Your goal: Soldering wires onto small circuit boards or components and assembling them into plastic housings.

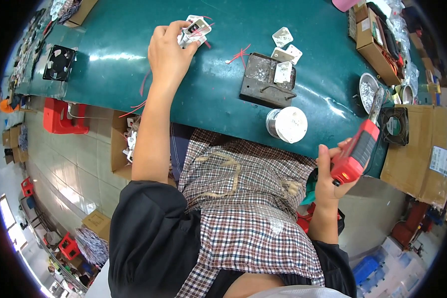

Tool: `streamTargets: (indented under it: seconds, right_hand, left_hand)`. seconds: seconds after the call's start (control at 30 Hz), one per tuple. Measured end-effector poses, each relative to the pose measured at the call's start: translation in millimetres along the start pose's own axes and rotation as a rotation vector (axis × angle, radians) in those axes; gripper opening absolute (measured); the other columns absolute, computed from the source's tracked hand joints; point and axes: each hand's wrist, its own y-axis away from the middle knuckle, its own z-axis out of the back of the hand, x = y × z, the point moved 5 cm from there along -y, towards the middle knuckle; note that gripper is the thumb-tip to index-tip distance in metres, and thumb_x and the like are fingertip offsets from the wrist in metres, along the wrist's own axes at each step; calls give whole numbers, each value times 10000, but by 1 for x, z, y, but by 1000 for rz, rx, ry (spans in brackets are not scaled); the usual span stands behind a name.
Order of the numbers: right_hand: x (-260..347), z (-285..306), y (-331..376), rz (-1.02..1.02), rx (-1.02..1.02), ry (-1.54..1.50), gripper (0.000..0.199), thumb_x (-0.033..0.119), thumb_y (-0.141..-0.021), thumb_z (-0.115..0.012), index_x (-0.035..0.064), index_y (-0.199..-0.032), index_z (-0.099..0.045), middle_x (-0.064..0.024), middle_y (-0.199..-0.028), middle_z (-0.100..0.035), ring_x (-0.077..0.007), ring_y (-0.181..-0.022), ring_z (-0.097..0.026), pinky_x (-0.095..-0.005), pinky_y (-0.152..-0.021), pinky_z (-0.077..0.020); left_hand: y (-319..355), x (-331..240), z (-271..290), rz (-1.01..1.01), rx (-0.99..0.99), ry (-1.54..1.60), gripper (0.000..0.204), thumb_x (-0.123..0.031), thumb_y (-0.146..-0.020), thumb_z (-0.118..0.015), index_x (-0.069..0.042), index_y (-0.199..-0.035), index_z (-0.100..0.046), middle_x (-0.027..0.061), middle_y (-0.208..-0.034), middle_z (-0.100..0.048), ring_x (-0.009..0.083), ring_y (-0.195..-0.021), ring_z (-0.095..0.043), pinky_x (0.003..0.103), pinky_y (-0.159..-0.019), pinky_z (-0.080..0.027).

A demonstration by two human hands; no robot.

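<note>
My left hand [170, 55] reaches to the far side of the green table, its fingers closed on a small white plastic housing [199, 28] with thin red wires. Other white pieces beneath it are partly hidden by the fingers. On the right, my right hand [328, 181] is wrapped round a red and black soldering gun [357, 149], whose metal front end points up toward a small metal bowl [367, 92]. Between my hands stands a dark metal box [256, 89] with white plates [283, 73] on and behind it. A spool of solder wire [289, 124] stands near the table edge.
Loose red wires [239, 54] lie left of the metal box. Black fans sit at the left [59, 62] and right [395, 125]. Cardboard boxes [417, 154] flank the right side. A red stool [64, 116] and an open carton [120, 144] are below the table's left edge.
</note>
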Motion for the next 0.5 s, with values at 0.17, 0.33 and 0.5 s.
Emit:
streamTargets:
  seconds: [0.17,0.33,0.5]
  right_hand:
    - [16,14,-19,127,111,44,361,138,-969,-615,-12,-1260,-462,-59,-814,-621,-128,-730,-605,-308,-700,-511]
    - [34,3,-33,-106,56,-401,273,95,-969,-584,-11,-1208,-504,-132,-1001,-628,-185,-789,-638,-353,-792,-550]
    - [50,-30,-62,118,194,-334,329,-72,-871,-649,19,-1154,-510,-116,-1072,-624,-205,-1001,-659,-322,-863,-532]
  left_hand:
    - [6,-36,42,-38,-211,498,366,-158,-785,-750,-95,-1122,-620,52,-988,-698,191,-781,-673,339,-690,-543]
    - [28,-103,63,-135,156,741,345,-85,-774,-669,-32,-1104,-584,64,-856,-666,124,-587,-591,278,-561,-487]
    - [68,-142,66,-131,436,872,352,2,-795,-634,-19,-1144,-589,-11,-849,-615,25,-606,-425,214,-523,-359]
